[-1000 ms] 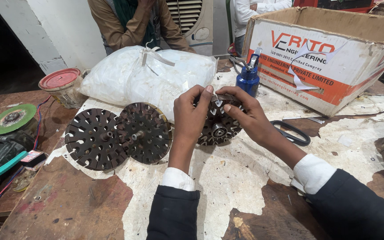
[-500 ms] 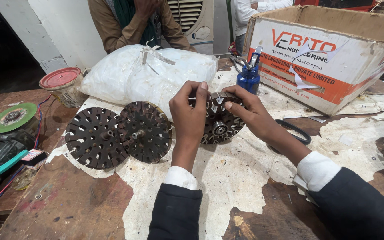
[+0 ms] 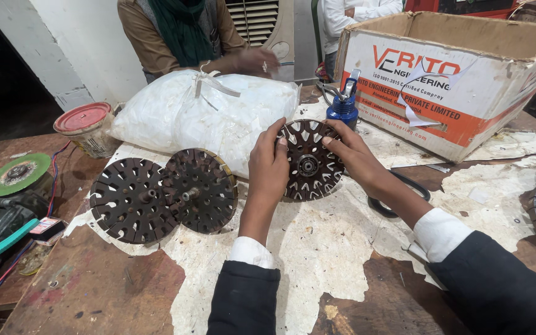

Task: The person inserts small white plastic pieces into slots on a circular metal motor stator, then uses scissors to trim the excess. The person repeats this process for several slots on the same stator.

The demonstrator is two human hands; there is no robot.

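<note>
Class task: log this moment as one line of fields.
left hand: grips slotted metal disc | right hand: grips disc | disc: tilted upright over table

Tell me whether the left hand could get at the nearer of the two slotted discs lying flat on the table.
Probably yes: the left hand holds the tilted disc, but the flat disc lies just beside its wrist, nothing between. It must let go first.
</note>
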